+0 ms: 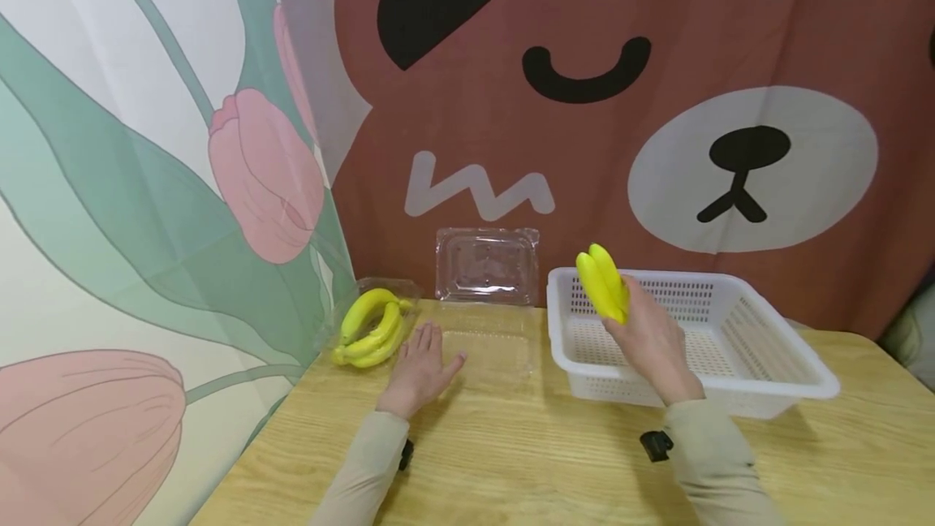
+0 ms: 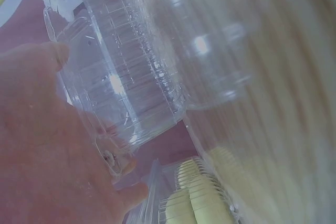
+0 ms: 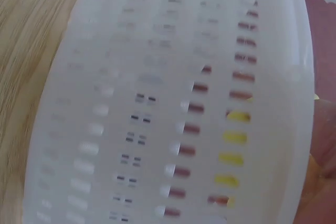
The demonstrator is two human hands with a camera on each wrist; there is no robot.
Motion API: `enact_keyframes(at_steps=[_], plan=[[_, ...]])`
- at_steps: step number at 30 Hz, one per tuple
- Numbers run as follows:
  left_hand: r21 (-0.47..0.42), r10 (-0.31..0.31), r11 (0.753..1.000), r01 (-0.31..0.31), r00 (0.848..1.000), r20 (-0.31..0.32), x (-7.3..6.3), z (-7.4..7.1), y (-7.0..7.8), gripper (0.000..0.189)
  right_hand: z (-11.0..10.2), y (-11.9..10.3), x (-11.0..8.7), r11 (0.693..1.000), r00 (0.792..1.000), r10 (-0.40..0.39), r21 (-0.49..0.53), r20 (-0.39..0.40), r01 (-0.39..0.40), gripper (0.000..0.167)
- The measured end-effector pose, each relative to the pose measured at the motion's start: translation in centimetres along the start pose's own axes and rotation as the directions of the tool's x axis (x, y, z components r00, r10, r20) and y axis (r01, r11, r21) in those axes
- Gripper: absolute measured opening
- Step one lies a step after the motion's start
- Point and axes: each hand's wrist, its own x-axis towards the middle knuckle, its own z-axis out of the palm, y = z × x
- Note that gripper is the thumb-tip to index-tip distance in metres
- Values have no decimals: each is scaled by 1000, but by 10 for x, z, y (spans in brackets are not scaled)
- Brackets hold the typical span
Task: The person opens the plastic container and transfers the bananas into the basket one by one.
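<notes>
My right hand (image 1: pixel 648 339) grips two yellow bananas (image 1: pixel 602 282) side by side, tips up, above the left part of a white slotted basket (image 1: pixel 738 386). In the right wrist view the basket wall covers much of that hand, and yellow shows through its slots. My left hand (image 1: pixel 420 372), fingers extended, lies at the left side of a clear plastic clamshell box (image 1: pixel 485 355) whose lid (image 1: pixel 488 266) stands raised behind it. Left of this hand, several bananas (image 1: pixel 376 339) lie in another clear container, also seen low in the left wrist view.
The wooden table (image 1: pixel 511 461) ends at a brown bear-print curtain (image 1: pixel 584 161) behind the boxes. A tulip-print curtain (image 1: pixel 146 266) hangs along the left side. The basket takes up the right back of the table.
</notes>
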Motion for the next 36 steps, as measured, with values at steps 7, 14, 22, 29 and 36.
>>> enact_keyframes(at_steps=[7,14,22,29,36], plan=[[0,16,1000,-16,1000,-5,1,1,-2,81,-7,13,-1,1000,1000,27,-5,6,-27,71],[-10,15,1000,-15,1000,-2,0,2,-2,81,-15,25,-6,999,999,36,-25,28,-35,73],[9,19,1000,-19,1000,-10,1,2,-2,80,-26,48,-12,998,997,61,-38,39,-59,72],[7,11,1000,-11,1000,-7,0,2,-2,79,-34,64,-15,994,994,97,-45,47,-95,75],[15,24,1000,-24,1000,-15,1,2,-2,77,-34,69,-17,992,993,111,-73,48,-107,74]])
